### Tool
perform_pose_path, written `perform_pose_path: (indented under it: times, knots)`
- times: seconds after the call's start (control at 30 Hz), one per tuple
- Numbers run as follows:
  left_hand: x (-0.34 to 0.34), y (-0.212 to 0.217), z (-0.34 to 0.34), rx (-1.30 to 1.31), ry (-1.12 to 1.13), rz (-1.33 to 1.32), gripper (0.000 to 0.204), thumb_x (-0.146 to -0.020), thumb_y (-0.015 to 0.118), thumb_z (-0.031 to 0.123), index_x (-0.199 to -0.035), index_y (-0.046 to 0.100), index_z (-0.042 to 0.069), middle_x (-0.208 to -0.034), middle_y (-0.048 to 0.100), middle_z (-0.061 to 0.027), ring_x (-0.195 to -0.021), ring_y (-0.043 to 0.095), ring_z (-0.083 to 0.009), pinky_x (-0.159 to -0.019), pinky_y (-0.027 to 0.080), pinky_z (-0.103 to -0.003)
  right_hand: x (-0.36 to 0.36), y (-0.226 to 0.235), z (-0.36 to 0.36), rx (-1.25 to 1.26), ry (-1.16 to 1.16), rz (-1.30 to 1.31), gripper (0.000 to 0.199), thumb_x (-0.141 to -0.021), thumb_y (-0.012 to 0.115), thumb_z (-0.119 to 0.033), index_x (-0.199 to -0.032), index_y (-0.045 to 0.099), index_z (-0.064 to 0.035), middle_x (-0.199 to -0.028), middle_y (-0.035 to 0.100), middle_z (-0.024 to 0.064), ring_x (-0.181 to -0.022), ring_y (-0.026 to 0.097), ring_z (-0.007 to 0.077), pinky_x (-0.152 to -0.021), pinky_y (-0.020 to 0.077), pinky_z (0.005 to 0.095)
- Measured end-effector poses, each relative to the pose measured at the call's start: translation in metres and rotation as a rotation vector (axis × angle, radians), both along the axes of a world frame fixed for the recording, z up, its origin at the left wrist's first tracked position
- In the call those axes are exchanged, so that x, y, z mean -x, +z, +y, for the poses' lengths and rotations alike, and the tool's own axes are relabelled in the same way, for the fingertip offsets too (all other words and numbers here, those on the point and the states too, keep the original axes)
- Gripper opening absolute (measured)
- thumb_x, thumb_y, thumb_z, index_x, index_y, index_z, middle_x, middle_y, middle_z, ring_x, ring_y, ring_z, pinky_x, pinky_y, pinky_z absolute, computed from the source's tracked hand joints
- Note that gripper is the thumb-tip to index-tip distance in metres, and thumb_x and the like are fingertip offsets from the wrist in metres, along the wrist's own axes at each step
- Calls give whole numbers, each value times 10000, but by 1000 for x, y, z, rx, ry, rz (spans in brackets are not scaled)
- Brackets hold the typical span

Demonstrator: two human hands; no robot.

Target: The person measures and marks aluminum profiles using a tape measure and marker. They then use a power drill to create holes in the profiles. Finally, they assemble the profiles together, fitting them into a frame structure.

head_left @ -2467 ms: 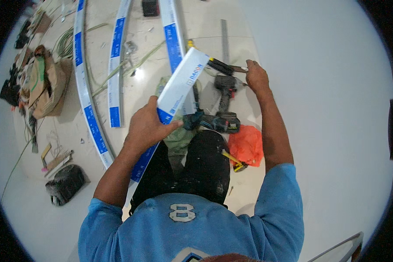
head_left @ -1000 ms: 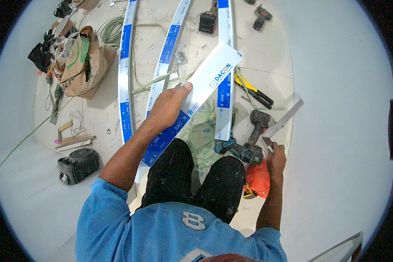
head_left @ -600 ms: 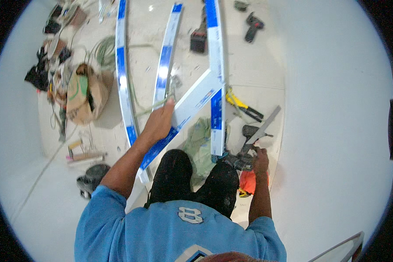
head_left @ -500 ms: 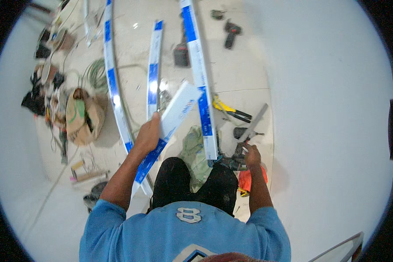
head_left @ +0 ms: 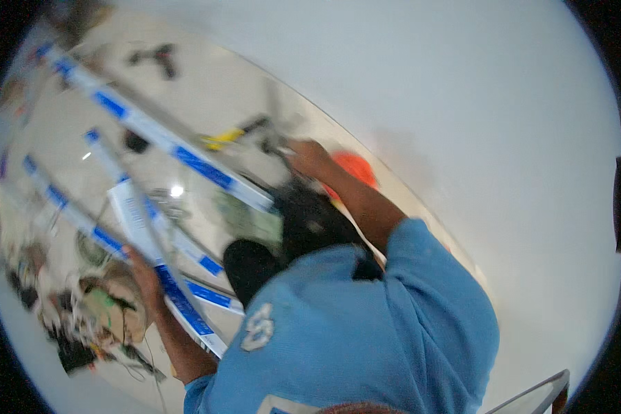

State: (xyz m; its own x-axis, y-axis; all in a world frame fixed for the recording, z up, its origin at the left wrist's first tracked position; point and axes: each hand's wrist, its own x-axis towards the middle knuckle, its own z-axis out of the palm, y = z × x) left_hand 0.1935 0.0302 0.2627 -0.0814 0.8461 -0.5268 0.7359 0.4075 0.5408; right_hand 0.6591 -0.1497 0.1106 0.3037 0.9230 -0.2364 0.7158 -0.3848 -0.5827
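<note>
My left hand (head_left: 143,274) is closed around the edge of a long white strip with blue film (head_left: 132,210), held slanting beside my knees. My right hand (head_left: 310,159) is closed, out past my right knee. A grey flat bar (head_left: 274,100), smeared by motion, rises from beside its fingers; what kind of bar it is I cannot make out. A yellow-and-black hand tool (head_left: 224,140) lies on the floor just left of the right hand. Below that hand is an orange item (head_left: 355,169).
Long white-and-blue strips lie across the floor, one (head_left: 152,131) reaching far left, others (head_left: 76,215) nearer my left hand. A cordless drill (head_left: 164,61) lies at the back. A brown bag (head_left: 110,303) and clutter sit at left. A white wall (head_left: 476,138) bounds the right.
The view has swung, so the floor and strips now appear turned and shifted left. Both hands keep their holds; the left still has the strip, the right the grey bar.
</note>
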Motion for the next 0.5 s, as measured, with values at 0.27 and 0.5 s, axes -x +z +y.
perform_pose_path:
  times: [0.27,0.5]
  knots:
    - [-35,-84,-91,196,50,-240,1032,-1001,302,824,-1656,282,26,-1665,352,-232,-1484,397,-392,-1233,304,-488,-25,16,-407,488,-452,-224,313,-881,719,-340,-965,731,-38,-914,738,240,-897,711,458,-823,562,564]
    - [-24,-101,-91,44,-222,-395,949,-1048,294,760,-1678,222,54,-1680,334,-178,-1486,396,-355,-1241,296,-458,-42,72,-775,713,-1144,18,809,-769,786,-177,-1537,536,-141,-1065,770,166,-818,749,277,-697,589,471]
